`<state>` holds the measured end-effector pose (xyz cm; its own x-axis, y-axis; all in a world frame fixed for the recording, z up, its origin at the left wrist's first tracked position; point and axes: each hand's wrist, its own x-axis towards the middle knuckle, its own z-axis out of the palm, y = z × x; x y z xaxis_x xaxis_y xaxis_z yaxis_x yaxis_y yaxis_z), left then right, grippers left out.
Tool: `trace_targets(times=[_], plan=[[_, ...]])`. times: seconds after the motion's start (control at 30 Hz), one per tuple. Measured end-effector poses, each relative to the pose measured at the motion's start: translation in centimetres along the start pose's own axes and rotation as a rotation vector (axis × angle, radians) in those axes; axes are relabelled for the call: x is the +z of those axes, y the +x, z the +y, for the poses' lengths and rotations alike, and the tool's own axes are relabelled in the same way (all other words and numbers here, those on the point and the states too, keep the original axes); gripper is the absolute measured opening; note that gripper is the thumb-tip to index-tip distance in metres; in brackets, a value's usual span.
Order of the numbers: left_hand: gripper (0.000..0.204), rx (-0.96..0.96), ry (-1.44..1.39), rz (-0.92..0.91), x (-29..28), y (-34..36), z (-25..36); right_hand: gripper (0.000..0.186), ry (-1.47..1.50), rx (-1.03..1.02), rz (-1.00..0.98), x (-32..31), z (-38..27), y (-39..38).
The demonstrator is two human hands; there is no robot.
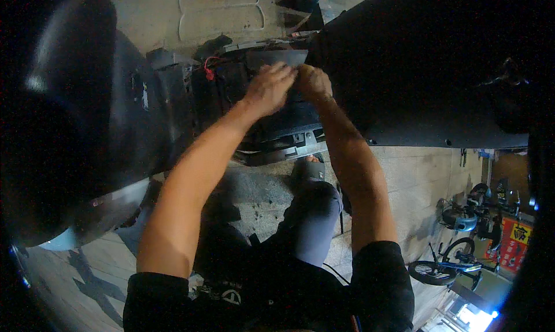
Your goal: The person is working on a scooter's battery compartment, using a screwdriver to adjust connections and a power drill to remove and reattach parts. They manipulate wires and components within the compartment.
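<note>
My left hand (269, 90) and my right hand (315, 83) are close together over the opened middle of a dark scooter-like vehicle. A flat grey panel (278, 57) lies just beyond my fingers, close to both hands. My left fingers are bent and pressed together, slightly blurred. The right hand is curled closed beside them, near the panel's right end. Whatever sits between the fingers is hidden. Left of my hands a red wire (210, 70) sticks up from the dark compartment (208, 98).
A black seat-like part (75, 60) rises at left, and a large dark body panel (428, 83) spans the right. A metal frame rail (283, 154) runs along the near side. Parked bicycles (445, 268) and a red sign (513, 243) stand at lower right.
</note>
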<state>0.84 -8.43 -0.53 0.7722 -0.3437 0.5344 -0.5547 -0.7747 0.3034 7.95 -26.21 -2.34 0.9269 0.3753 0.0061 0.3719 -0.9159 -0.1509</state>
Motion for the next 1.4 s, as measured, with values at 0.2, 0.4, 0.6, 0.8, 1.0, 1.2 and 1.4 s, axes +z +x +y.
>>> trace_targets(times=[0.2,0.4,0.6,0.8,1.0,1.2,1.4], plan=[[0.048,-0.067,0.182,-0.268,-0.9,-0.4,1.0,0.032,0.095,-0.084,-0.21,-6.3,-1.4,-3.1],[0.059,-0.186,0.296,-0.357,-1.2,0.8,4.5,0.053,-0.07,-0.29,0.067,-3.3,3.0,-6.1],[0.079,-0.261,0.305,-0.348,-0.6,0.5,4.5,0.063,0.023,-0.171,-0.218,-5.8,0.2,-7.0],[0.091,-0.241,0.389,-0.254,0.0,0.7,3.8,0.07,0.046,-0.112,-0.248,-7.2,-1.2,-7.0],[0.093,-0.352,0.339,-0.338,0.1,2.2,4.8,0.073,0.088,-0.051,-0.222,-7.0,-1.5,-6.9],[0.091,-0.333,0.333,-0.341,-1.1,2.6,5.5,0.074,0.075,-0.157,-0.188,-6.7,-0.6,-6.8],[0.067,-0.378,0.258,-0.311,-1.1,2.8,4.5,0.051,0.212,-0.218,-0.185,-9.7,-0.3,-5.6]])
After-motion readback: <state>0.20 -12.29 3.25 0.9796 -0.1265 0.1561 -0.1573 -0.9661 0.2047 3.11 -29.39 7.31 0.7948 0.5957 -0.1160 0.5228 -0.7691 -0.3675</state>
